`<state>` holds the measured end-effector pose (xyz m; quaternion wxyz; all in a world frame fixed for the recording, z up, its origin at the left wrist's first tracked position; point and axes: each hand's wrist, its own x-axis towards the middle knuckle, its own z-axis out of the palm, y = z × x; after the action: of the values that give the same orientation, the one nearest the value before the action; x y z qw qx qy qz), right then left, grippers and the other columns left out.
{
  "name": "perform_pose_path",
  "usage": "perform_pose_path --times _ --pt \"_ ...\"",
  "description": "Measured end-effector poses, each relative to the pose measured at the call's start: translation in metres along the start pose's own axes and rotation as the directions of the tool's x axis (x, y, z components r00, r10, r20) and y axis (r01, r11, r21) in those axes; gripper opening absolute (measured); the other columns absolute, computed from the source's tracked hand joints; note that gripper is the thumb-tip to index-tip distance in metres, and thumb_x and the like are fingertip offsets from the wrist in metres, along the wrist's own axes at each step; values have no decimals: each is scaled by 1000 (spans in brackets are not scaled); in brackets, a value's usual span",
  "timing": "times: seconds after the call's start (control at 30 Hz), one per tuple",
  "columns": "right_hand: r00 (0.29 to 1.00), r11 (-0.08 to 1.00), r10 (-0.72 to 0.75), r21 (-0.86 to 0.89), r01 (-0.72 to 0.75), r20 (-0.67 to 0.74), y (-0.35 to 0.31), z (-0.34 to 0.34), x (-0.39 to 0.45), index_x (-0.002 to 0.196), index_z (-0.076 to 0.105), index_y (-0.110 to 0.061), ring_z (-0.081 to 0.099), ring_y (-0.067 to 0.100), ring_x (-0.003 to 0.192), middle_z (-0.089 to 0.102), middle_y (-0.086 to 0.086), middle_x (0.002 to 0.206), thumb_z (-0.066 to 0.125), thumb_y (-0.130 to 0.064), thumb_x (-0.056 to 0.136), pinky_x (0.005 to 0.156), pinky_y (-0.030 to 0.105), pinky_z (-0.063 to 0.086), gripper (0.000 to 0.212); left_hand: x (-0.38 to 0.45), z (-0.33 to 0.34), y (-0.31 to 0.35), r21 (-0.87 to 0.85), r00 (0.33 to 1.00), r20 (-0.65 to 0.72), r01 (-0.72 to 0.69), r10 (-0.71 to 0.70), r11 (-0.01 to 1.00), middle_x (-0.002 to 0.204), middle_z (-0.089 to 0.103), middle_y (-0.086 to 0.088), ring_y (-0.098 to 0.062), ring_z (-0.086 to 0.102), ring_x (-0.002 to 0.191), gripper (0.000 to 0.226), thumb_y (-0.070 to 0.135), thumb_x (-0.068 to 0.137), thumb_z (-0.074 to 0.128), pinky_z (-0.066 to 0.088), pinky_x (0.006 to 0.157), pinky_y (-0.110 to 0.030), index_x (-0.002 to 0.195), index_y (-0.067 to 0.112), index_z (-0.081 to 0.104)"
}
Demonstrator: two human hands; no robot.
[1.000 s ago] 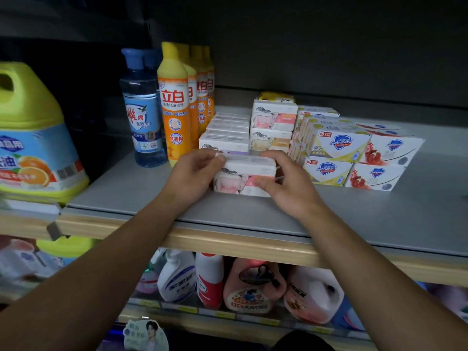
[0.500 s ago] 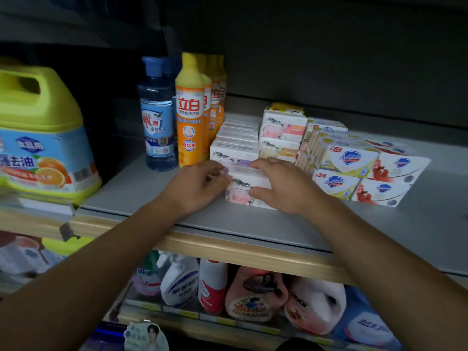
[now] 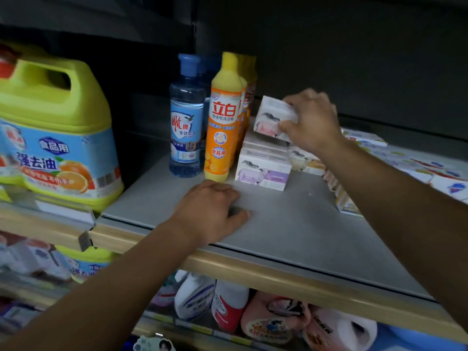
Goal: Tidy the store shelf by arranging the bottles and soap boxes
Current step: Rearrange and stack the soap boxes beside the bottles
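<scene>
My right hand grips a white soap box with a pink goat picture, holding it tilted above a row of white soap boxes on the grey shelf. My left hand rests on the shelf near its front edge, fingers loosely curled and holding nothing. Left of the boxes stand a blue-capped clear bottle and a row of orange-yellow dish soap bottles. More soap boxes with blue shield logos lie to the right, partly hidden behind my right arm.
A large yellow-green detergent jug stands on the neighbouring shelf at left. The wooden shelf lip runs below my arms. Spray bottles and refill jugs fill the shelf underneath. A dark back panel closes the shelf.
My right hand lifted the pink goat soap box off the shelf front and carried it up and back over the row. My left hand let go and settled on the shelf.
</scene>
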<state>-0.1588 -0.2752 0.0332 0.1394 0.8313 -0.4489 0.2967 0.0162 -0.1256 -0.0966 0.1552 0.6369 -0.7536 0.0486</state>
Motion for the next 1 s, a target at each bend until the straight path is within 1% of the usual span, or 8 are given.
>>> perform_pose_path --times 0.17,0.3,0.4,0.53,0.67,0.8,0.9,1.0 --pt "997 995 31 -97 -23 76 -2 32 31 133 55 -27 49 31 119 57 6 126 65 -37 87 99 44 32 49 2 0 -2 -28 1000 3 18 -18 999 127 58 7 -16 46 120 77 76 78 16 41 102 -40 119 28 61" --pt "994 994 48 -104 -38 94 -2 50 43 133 55 -28 51 30 118 58 8 123 65 -36 88 99 45 32 48 3 1 -2 -49 999 11 38 -38 998 124 56 11 -15 42 119 70 76 79 21 40 102 -41 117 31 59" --pt "988 992 58 -116 -42 141 1 58 48 132 55 -27 51 30 118 60 8 120 63 -35 88 100 46 30 45 2 1 -2 -60 998 5 55 -55 997 123 56 11 -14 40 119 65 75 80 26 39 102 -40 117 31 58" --pt "976 981 102 -183 -67 191 5 64 51 134 53 -26 51 31 121 59 9 126 58 -36 93 104 48 27 43 2 1 -3 -60 999 13 53 -53 997 124 55 11 -14 40 119 68 76 78 23 39 102 -41 117 32 57" --pt "971 978 105 -201 -62 213 4 66 52 135 52 -24 51 31 121 58 10 128 57 -37 94 105 48 29 44 2 1 -3 -63 998 14 59 -58 996 126 55 10 -15 40 120 65 74 79 27 39 102 -41 119 31 57" --pt "963 972 95 -230 -36 251 2 59 49 141 45 -27 49 33 123 56 10 132 55 -41 93 106 49 28 51 3 1 -3 -72 997 20 70 -68 995 130 53 11 -15 39 123 68 75 78 27 39 104 -41 122 33 56" --pt "974 984 62 -176 -24 218 -1 44 33 146 40 -27 44 33 127 50 9 139 52 -44 92 109 48 27 57 2 0 -2 -79 997 23 75 -73 994 132 53 11 -17 39 125 69 73 78 29 38 105 -42 126 32 56" --pt "993 999 -7 -51 13 121 -5 24 1 142 48 -20 47 34 125 53 12 136 51 -41 94 110 43 31 53 1 -2 -1 -82 997 27 76 -74 994 134 53 11 -17 41 126 70 73 77 30 38 106 -40 129 32 57"
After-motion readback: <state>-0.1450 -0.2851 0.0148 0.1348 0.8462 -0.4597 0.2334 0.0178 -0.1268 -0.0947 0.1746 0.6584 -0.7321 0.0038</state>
